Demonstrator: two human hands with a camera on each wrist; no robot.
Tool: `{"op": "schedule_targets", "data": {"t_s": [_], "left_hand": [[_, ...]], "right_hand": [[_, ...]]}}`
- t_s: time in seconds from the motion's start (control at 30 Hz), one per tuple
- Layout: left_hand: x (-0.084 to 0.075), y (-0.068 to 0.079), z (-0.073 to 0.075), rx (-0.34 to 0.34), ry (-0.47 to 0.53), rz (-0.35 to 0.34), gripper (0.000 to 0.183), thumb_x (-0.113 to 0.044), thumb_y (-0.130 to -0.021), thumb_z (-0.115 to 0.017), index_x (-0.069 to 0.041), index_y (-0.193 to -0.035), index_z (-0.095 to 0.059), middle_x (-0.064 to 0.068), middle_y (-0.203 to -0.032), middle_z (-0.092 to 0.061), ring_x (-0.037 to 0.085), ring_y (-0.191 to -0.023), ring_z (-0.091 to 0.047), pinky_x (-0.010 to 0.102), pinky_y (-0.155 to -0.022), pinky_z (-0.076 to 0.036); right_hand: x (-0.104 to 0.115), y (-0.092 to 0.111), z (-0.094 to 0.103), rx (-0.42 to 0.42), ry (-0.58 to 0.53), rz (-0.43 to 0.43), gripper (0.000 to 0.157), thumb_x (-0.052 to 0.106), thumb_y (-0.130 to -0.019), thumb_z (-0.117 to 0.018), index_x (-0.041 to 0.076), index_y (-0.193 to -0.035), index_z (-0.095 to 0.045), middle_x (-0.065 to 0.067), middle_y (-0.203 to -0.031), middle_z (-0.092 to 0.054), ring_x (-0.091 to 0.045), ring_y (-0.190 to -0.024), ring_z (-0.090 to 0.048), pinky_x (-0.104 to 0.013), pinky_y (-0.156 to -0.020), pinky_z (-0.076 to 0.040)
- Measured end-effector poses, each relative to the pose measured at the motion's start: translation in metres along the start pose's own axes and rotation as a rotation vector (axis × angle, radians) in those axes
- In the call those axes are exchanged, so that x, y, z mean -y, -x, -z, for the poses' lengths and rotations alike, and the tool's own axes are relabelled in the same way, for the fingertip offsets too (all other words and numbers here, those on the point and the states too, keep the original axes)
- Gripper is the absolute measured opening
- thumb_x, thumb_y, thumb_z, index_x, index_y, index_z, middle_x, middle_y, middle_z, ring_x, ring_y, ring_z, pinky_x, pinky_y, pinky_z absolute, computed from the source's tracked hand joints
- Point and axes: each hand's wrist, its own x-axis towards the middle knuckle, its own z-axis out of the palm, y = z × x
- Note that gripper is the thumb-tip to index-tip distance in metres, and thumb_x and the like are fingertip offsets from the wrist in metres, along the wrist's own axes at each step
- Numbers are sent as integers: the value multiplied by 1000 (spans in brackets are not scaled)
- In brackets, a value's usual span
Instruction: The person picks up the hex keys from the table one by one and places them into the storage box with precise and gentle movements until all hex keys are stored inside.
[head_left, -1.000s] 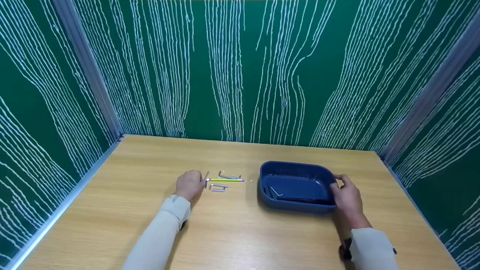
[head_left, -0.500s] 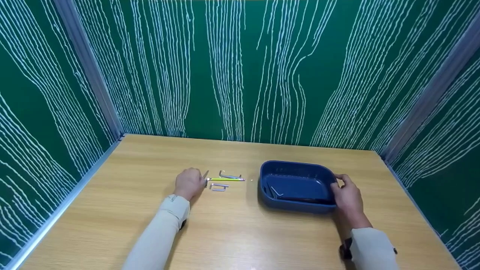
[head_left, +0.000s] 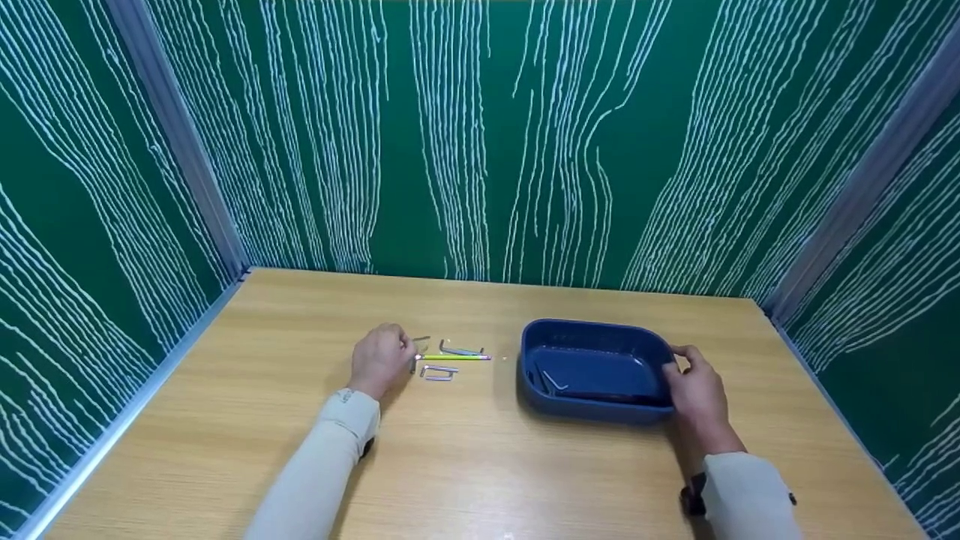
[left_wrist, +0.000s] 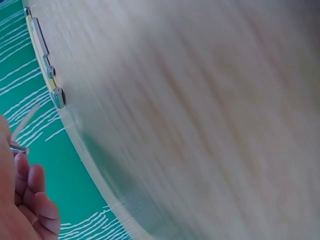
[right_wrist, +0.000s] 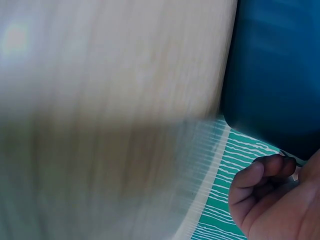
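My left hand (head_left: 382, 358) pinches an L-shaped hex key (left_wrist: 19, 148) between thumb and fingers, close over the table. In the head view its thin arm pokes out past the fingertips. Just right of this hand lie several more hex keys (head_left: 439, 369) and a slim yellow-green, pencil-like stick (head_left: 454, 358). My right hand (head_left: 699, 390) grips the right end of a dark blue plastic bin (head_left: 600, 412), thumb at the rim and fingers around the outside. Inside the bin, a bent hex key (head_left: 555, 382) leans near the front left corner.
The wooden table (head_left: 465, 465) runs back to a green wall (head_left: 390, 150) with white wavy lines. Green side panels and grey posts (head_left: 180, 127) enclose it left and right. A tiny pale speck (head_left: 504, 358) lies between the stick and the bin.
My left hand has moved slightly away from me and turned, so the hex key in it now points right instead of up. The right hand and bin stay in place.
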Motion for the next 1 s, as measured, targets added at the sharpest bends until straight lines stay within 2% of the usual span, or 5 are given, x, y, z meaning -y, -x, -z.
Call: {"op": "schedule_targets", "data": {"t_s": [0.17, 0.43, 0.57, 0.73, 1.0], "left_hand": [[-1, -3, 1, -18, 20, -4, 16, -30, -78, -50, -16, -75, -58, -3, -70, -51, 14, -62, -48, 26, -55, -40], [-1, -4, 0, 26, 107, 12, 12, -26, -75, -53, -16, -80, -59, -3, -73, -52, 13, -66, -49, 26, -59, -41], [-2, -3, 0, 69, 127, 24, 8, -25, -77, -53, -18, -79, -56, -4, -75, -51, 13, -69, -49, 26, -62, -42], [-6, 0, -2, 63, 148, 11, 7, -28, -76, -54, -21, -75, -53, -4, -72, -50, 12, -67, -48, 25, -60, -41], [-20, 6, -3, 53, 346, -17, 8, -30, -74, -57, -23, -74, -56, -6, -73, -52, 11, -70, -49, 24, -61, -41]], "right_hand": [[0, 0, 0, -63, 54, 50, 42, 32, -92, -34, 18, -131, -36, -19, -103, -53, -28, -88, -47, -35, -65, -38], [0, -1, 0, -37, 30, 34, 43, 32, -93, -32, 17, -133, -33, -22, -121, -46, -33, -101, -44, -48, -80, -39], [0, -1, -1, -32, 33, 16, 44, 33, -93, -32, 18, -133, -32, -20, -117, -48, -31, -96, -45, -41, -72, -41], [1, 0, -2, -23, 35, 0, 43, 34, -93, -31, 19, -133, -32, -17, -111, -49, -28, -91, -46, -31, -65, -38], [0, 1, -2, -29, 45, 15, 43, 34, -92, -32, 19, -133, -33, -16, -104, -50, -27, -87, -46, -31, -62, -37]]}}
